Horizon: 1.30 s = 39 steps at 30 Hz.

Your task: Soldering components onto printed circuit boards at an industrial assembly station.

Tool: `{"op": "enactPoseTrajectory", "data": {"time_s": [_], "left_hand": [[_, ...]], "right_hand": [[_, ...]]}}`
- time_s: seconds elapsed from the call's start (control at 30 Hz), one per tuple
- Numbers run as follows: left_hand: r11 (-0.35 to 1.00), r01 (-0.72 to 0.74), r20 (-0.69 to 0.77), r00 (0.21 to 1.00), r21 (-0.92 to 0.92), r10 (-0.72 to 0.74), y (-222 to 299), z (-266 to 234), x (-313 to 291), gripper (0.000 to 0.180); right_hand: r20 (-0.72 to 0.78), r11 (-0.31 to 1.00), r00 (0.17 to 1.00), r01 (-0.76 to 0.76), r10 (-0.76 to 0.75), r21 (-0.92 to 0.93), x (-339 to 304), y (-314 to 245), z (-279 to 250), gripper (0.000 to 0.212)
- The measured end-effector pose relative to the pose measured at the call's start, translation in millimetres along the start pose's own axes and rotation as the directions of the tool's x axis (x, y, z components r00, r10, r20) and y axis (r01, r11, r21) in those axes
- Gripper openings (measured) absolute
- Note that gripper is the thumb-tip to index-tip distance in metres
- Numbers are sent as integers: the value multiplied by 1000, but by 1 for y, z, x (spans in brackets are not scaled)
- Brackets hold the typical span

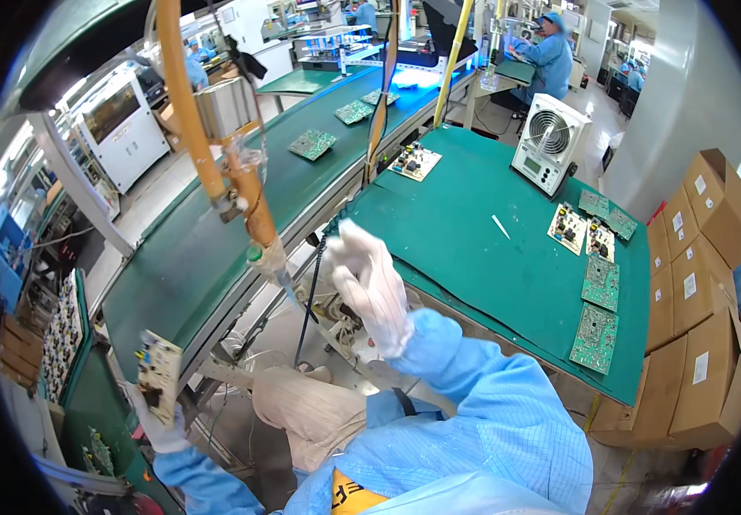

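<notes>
My left hand [161, 422], in a white glove, grips the edge of a pale circuit board [159, 371] with components on it, tilted upright over the near end of the conveyor. My right hand [370, 287], also gloved, is raised between the conveyor and the green table. Its fingers are bent but apart, with nothing visible in them. A dark coiled cord [320, 249] runs right beside its fingertips; whether they touch I cannot tell. To the left of that hand hangs a brown tube-shaped tool [255, 210] with a clear, bluish tip.
Several green boards, one here [313, 144], lie on the green conveyor [216, 223]. The green table [465, 249] carries more boards [601, 281] along its right side and a white fan unit [547, 144]. Cardboard boxes [688, 292] stand at right. A co-worker [549, 58] is at the back.
</notes>
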<state>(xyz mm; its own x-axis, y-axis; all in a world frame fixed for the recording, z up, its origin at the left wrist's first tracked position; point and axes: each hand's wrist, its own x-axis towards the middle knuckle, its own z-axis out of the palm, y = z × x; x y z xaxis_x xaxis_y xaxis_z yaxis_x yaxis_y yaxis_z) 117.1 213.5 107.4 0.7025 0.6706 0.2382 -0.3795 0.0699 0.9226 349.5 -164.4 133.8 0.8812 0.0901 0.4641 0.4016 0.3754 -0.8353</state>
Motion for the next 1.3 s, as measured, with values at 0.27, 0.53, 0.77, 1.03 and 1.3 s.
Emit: {"op": "enactPoseTrajectory", "data": {"time_s": [0.27, 0.53, 0.77, 1.03, 1.3], "left_hand": [[935, 171, -43, 980, -309, -193, 26, 68, -156, 49], [952, -13, -359, 928, -306, -102, 53, 53, -249, 58], [872, -198, -526, 847, -448, -78, 53, 5, -277, 47], [943, -200, -621, 784, -267, -10, 49, -12, -272, 37], [922, -243, -701, 712, -303, -43, 40, -45, -277, 35]], "right_hand": [[164, 967, 982, -126, 91, 220, 34, -64, 41, 48], [320, 957, 937, -212, 142, 197, 69, -54, 18, 46], [350, 994, 933, -52, 83, -98, 63, -52, 18, 50], [439, 949, 887, 248, -141, -196, 70, -39, 0, 60], [447, 986, 888, 154, -107, -68, 85, -22, -6, 50]]}}
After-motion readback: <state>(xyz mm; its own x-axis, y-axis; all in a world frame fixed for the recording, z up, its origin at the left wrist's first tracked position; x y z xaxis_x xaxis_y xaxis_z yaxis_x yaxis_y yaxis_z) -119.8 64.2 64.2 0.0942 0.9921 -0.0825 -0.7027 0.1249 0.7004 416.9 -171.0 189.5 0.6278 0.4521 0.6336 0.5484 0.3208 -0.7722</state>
